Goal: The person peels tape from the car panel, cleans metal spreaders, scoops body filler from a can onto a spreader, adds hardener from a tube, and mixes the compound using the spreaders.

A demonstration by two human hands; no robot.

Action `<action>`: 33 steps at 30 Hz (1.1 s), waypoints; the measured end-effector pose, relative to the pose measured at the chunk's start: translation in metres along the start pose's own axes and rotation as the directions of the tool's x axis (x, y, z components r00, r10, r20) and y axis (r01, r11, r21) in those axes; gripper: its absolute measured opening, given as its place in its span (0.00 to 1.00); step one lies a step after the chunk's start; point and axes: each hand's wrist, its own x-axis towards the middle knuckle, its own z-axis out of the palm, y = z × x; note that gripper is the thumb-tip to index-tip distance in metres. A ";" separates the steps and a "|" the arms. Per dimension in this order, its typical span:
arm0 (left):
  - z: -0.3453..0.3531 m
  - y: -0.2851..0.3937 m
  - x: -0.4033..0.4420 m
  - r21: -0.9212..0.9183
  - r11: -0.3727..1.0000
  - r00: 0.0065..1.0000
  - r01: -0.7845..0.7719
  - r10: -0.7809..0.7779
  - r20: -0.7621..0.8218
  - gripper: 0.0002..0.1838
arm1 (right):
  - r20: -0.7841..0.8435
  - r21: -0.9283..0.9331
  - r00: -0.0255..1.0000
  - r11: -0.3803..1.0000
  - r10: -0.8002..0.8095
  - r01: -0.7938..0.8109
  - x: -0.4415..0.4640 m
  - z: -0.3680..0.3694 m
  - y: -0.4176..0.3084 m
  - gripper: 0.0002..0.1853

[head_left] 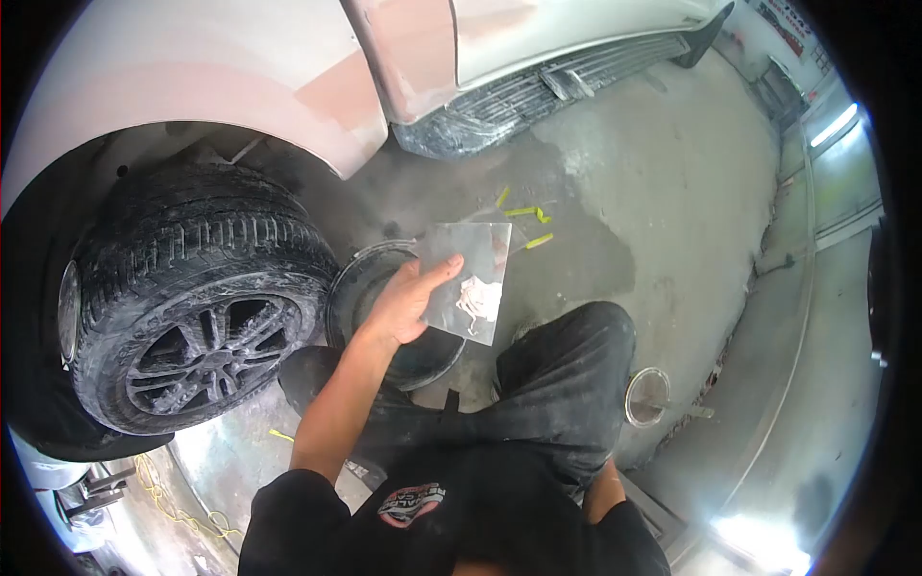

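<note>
My left hand [401, 300] grips a thin, flat, rectangular plate [442, 309] by its near side, with the thumb lying across the top face. The plate looks shiny or partly see-through. A smear of pale pinkish paste [477, 298] lies on it toward the right. Below the hand and plate stands a dark round bucket [423, 360] beside the wheel. Of my right arm only a bit of forearm [603, 490] shows beside my right thigh; the hand itself is hidden.
A dusty tyre and wheel [206, 346] stand at left under a white and pinkish body panel [259, 77]. A running board [538, 101] juts out above. Yellow-green strips [525, 212] lie on the concrete floor. A round tin or lid [647, 396] sits beside my right knee.
</note>
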 end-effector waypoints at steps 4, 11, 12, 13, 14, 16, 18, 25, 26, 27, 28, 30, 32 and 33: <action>-0.004 -0.003 0.002 -0.050 0.998 0.999 0.039 -0.037 0.038 0.24 | -0.009 -0.002 1.000 1.000 0.016 -0.016 -0.015 0.001 0.016 0.20; 0.026 -0.013 -0.006 -0.091 0.994 0.966 0.064 -0.038 0.257 0.14 | -0.211 0.337 0.874 0.806 -0.439 0.486 -0.011 -0.059 -0.200 0.22; 0.038 -0.019 -0.006 -0.081 0.994 0.949 0.075 -0.046 0.312 0.13 | -0.307 0.346 0.828 0.755 -0.469 0.556 -0.046 -0.066 -0.250 0.24; 0.050 -0.024 -0.006 -0.071 0.993 0.931 0.090 -0.059 0.361 0.11 | -0.212 0.430 0.828 0.712 -0.518 0.555 -0.072 -0.073 -0.280 0.25; 0.065 -0.028 -0.007 -0.055 0.994 0.917 0.098 -0.069 0.393 0.11 | -0.122 0.515 0.809 0.660 -0.576 0.547 -0.095 -0.076 -0.303 0.25; 0.091 -0.035 -0.010 -0.024 0.995 0.891 0.101 -0.080 0.447 0.10 | 0.162 0.819 0.716 0.497 -0.679 0.286 -0.141 -0.062 -0.333 0.28; 0.103 -0.041 -0.008 0.122 0.988 0.870 0.094 -0.141 0.471 0.10 | 0.231 0.944 0.735 0.329 -0.637 -0.012 -0.149 -0.036 -0.334 0.27; 0.086 -0.024 -0.008 0.357 0.919 0.914 0.170 -0.283 0.292 0.14 | 0.206 0.976 0.795 0.179 -0.570 -0.125 -0.123 -0.013 -0.363 0.21; 0.080 -0.015 -0.008 0.326 0.930 0.935 0.171 -0.257 0.243 0.15 | 0.141 0.989 0.766 0.126 -0.627 -0.079 -0.115 -0.021 -0.365 0.18; 0.073 -0.001 -0.007 0.294 0.941 0.954 0.168 -0.230 0.192 0.15 | 0.057 0.981 0.775 0.181 -0.630 0.074 -0.115 -0.028 -0.367 0.18; 0.065 0.010 -0.005 0.258 0.953 0.969 0.162 -0.203 0.141 0.16 | -0.028 0.946 0.766 0.231 -0.642 0.228 -0.127 -0.038 -0.377 0.20; 0.031 0.017 0.004 0.268 0.959 0.990 0.095 -0.119 0.076 0.24 | 0.008 0.304 0.141 0.137 -0.990 0.943 -0.146 -0.043 -0.383 0.26; 0.018 0.018 0.012 0.373 0.926 0.995 0.061 -0.086 0.050 0.36 | 0.317 -0.153 -0.261 -0.321 -0.912 0.935 -0.160 -0.036 -0.386 0.32; 0.017 0.015 0.013 0.421 0.907 1.000 0.012 -0.019 0.012 0.37 | 0.420 -0.181 -0.277 -0.379 -0.864 0.908 -0.173 -0.035 -0.392 0.31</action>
